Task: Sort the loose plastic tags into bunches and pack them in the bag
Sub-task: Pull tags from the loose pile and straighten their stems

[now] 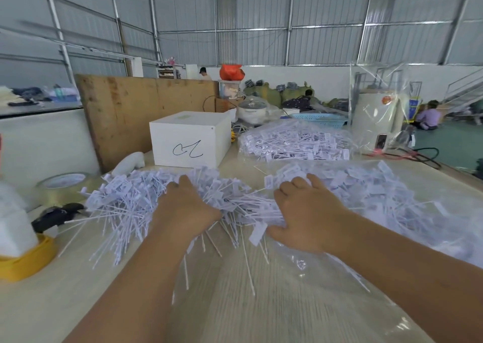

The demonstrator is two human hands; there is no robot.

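Note:
A wide heap of loose white plastic tags (122, 206) with long thin stems lies across the middle of the table. My left hand (183, 206) lies palm down on the heap, its fingertips sunk among the tags. My right hand (305, 212) lies palm down to the right with fingers spread over more tags (379, 193), its thumb low by a single tag. A clear plastic bag (287, 290) spreads flat under the tags toward me. Whether either hand grips any tags is hidden. A second clear bag of tags (295, 141) lies further back.
A white box (188, 139) with a scribble stands behind the heap. A tape roll (62, 186), a black tool (57, 214) and a yellow-based object (23, 259) sit at the left. A plastic-wrapped appliance (376, 118) and a blue basket (321, 119) stand at the back right. People sit in the far background.

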